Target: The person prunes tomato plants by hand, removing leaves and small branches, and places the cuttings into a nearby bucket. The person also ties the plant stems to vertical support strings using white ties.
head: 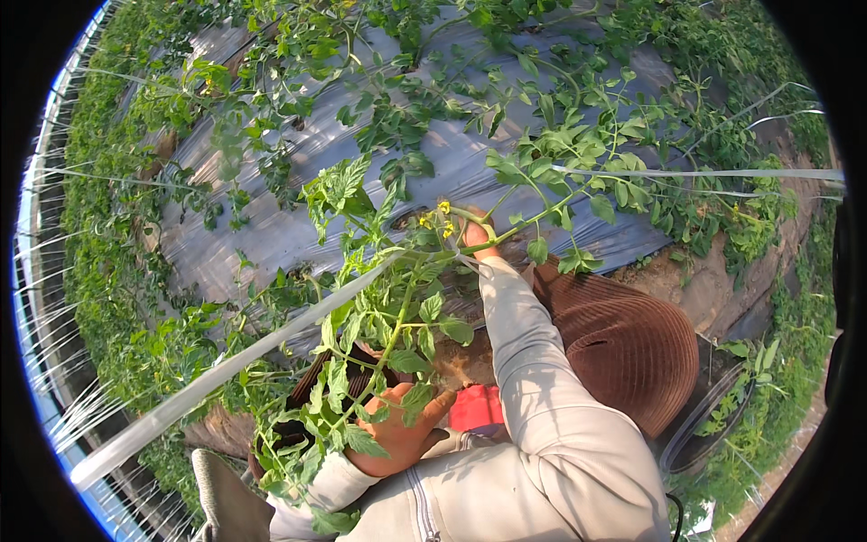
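Observation:
A leafy tomato plant stem (401, 315) crosses the view in front of me. My right hand (479, 234) is at its upper part, beside small yellow flowers (445, 207); stems partly cover the fingers, and their grip is unclear. Pale plastic twine (271, 345) runs from the lower left up to this stem, with a thin loose end by my right wrist. Lower down, my left hand (399, 430) lies against the leafy lower shoot near my jacket, its thumb and a finger spread. Leaves hide part of that hand, so whether it holds the stem cannot be told.
Silvery plastic mulch (271, 223) covers the bed, with more tomato plants (399, 122) growing through it. Another pale twine (704, 173) stretches right. My knee in brown corduroy (630, 345) is at the right, and a red item (475, 408) lies between my arms. Many white strings hang at the left edge.

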Available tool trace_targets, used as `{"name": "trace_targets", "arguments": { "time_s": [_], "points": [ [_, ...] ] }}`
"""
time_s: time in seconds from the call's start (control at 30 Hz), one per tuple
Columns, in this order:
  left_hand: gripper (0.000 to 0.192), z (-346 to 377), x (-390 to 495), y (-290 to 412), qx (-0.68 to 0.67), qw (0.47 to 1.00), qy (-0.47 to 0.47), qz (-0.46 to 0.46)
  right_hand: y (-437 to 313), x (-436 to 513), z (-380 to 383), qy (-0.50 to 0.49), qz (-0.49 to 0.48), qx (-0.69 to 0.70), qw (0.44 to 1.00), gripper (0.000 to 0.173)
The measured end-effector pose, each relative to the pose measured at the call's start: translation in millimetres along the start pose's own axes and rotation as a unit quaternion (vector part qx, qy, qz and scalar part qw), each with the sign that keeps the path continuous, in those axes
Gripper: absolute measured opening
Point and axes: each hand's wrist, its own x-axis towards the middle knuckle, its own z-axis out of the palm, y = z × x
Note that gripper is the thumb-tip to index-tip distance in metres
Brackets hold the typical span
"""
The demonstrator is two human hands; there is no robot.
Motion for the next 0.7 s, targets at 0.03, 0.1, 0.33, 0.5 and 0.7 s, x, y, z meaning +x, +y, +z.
{"name": "trace_targets", "arguments": {
  "time_s": [0.03, 0.1, 0.33, 0.5, 0.7],
  "points": [
    [0.06, 1, 1, -4, 0.009, 1.0, -0.01, 0.02, 31, 5, 8, 0.162, -0.059, 0.227, 0.958, 0.038],
    [0.062, 2, 4, -7, 0.023, 0.999, 0.004, 0.046, 23, 11, 7, 0.106, 0.054, 0.312, 0.943, 0.041],
    [0.059, 2, 13, -5, -0.005, 0.998, 0.016, 0.053, -11, 18, 1, -0.205, 0.275, 0.377, 0.861, 0.043],
    [0.056, -4, 16, -2, 0.018, 0.997, 0.022, 0.07, -35, 21, -16, -0.217, 0.248, 0.272, 0.904, 0.035],
    [0.053, -9, 17, 2, 0.028, 0.995, 0.034, 0.085, -58, 2, -20, -0.139, 0.184, 0.277, 0.933, 0.031]
  ]
}}
